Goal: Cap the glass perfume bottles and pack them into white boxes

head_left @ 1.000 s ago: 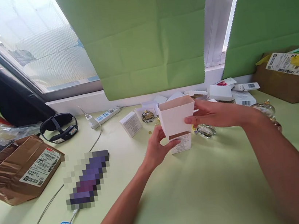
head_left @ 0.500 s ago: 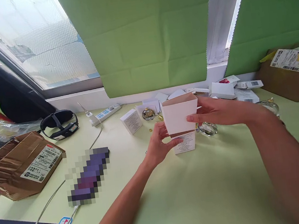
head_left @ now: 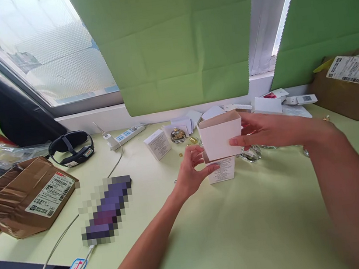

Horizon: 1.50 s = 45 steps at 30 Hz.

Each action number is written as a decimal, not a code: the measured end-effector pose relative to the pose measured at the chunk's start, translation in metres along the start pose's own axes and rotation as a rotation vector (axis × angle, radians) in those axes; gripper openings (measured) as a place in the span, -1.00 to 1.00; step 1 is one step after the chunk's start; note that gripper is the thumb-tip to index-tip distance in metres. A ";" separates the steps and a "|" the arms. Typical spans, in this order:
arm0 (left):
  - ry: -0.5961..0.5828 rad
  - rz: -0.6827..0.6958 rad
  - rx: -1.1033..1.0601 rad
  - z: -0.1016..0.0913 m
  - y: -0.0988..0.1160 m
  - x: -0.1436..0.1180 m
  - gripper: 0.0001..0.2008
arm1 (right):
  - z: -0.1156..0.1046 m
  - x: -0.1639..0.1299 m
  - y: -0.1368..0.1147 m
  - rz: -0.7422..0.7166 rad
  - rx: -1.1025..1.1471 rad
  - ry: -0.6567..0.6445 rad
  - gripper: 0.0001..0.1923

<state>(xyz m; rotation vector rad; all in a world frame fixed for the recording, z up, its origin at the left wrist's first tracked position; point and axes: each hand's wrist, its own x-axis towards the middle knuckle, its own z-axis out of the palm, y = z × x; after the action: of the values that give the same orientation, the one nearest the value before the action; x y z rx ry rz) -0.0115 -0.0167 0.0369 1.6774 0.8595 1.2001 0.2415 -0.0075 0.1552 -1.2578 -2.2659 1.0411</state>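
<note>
My right hand is closed on the right side of a plain white cardboard sleeve, thumb in front, fingers behind. The sleeve is open at the top and tilts slightly above a small white box with printed text, which stands on the table. Thumb and fingers of my left hand grip the printed box at its left side. How far the sleeve overlaps the box is hard to see. Behind my right hand lies a clear glass bottle, partly covered. A second ornate bottle lies beyond my left hand, near a gold cap.
Another printed white box stands left of the bottles. Several white cartons lie along the wall. Cardboard parcels sit at the left and right. A blurred phone with a cable, a black headset and a power strip occupy the left side.
My right hand has shifted the white sleeve slightly to the right and tilted it a little. My left hand and the printed box have stayed nearly in place.
</note>
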 end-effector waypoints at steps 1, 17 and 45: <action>0.001 0.008 -0.004 0.000 0.000 0.000 -0.50 | 0.001 0.001 -0.002 0.012 -0.023 0.012 -0.61; 0.087 -0.025 -0.054 0.001 -0.003 0.002 -0.45 | 0.013 0.013 -0.020 -0.018 -0.084 0.132 -0.55; 0.065 -0.049 -0.147 0.001 -0.006 0.002 -0.50 | 0.016 0.018 -0.011 -0.029 -0.004 0.030 -0.43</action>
<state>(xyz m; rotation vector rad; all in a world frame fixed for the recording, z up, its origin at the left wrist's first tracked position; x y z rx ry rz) -0.0106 -0.0133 0.0321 1.4990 0.8268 1.2594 0.2157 -0.0034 0.1513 -1.2305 -2.2579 1.0016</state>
